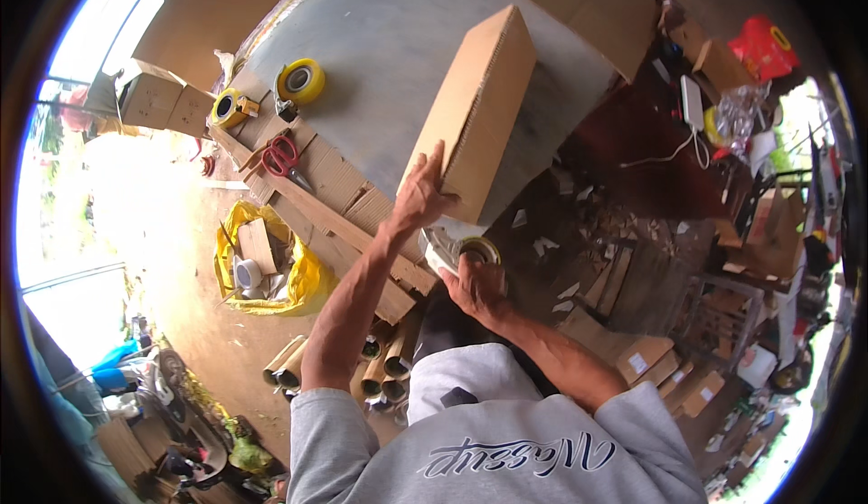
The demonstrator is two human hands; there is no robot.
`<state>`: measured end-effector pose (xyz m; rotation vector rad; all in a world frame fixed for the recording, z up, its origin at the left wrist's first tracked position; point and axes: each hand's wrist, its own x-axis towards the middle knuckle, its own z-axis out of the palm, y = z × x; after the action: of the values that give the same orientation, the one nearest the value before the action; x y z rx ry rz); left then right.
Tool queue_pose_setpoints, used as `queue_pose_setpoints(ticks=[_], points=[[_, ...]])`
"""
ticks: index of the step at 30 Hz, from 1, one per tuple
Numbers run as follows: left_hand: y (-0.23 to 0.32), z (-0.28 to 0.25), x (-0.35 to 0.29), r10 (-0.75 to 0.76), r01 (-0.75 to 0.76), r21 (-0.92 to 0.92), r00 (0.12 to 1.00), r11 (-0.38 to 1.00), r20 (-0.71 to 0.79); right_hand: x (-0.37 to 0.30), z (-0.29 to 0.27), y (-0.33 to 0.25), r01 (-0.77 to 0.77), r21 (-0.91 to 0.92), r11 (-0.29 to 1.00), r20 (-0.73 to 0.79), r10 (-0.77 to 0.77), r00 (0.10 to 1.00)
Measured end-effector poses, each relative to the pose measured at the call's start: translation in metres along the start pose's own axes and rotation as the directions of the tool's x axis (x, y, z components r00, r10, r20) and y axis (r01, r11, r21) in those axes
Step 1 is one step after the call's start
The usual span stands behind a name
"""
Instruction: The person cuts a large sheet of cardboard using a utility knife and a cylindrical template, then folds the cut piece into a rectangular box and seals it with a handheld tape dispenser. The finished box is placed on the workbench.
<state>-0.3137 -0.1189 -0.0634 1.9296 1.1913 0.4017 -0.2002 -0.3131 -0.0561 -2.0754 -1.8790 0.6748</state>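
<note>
A long brown cardboard box (479, 106) stands on edge on the grey tabletop (380, 43). My left hand (423, 192) presses flat against its near end, fingers spread. Just below the box, my right hand (475, 282) grips a tape dispenser with a yellowish roll (477, 249) at the table's near edge. Both forearms come up from grey sleeves at the bottom of the picture.
Two yellow tape rolls (301, 80) (226, 106) and red-handled scissors (284, 155) lie on the table's left side, among cardboard strips. A yellow bag of scraps (303, 278) and several cardboard tubes (287, 364) lie on the floor. Cluttered boxes and a dark side table (633, 133) fill the right.
</note>
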Motion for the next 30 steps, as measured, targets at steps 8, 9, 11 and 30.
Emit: queue_pose_setpoints(ticks=[8,9,11,30], points=[[0.020,-0.007,0.002,-0.087,0.091,-0.035,0.991,0.995,0.097,-0.020,-0.037,0.101,0.316,-0.068,0.946,-0.230,-0.323,0.918],[0.018,-0.005,0.001,-0.083,0.088,-0.045,0.992,0.995,0.092,-0.023,-0.043,0.114,0.357,-0.102,0.928,-0.266,-0.372,0.890],[0.017,-0.006,0.003,-0.069,0.074,-0.056,0.994,0.996,0.089,-0.027,-0.041,0.150,0.425,-0.130,0.896,-0.321,-0.443,0.837],[0.016,0.001,-0.001,-0.059,0.058,0.067,0.998,0.996,0.019,0.037,-0.028,0.080,-0.005,-0.679,0.734,-0.443,-0.405,0.800]])
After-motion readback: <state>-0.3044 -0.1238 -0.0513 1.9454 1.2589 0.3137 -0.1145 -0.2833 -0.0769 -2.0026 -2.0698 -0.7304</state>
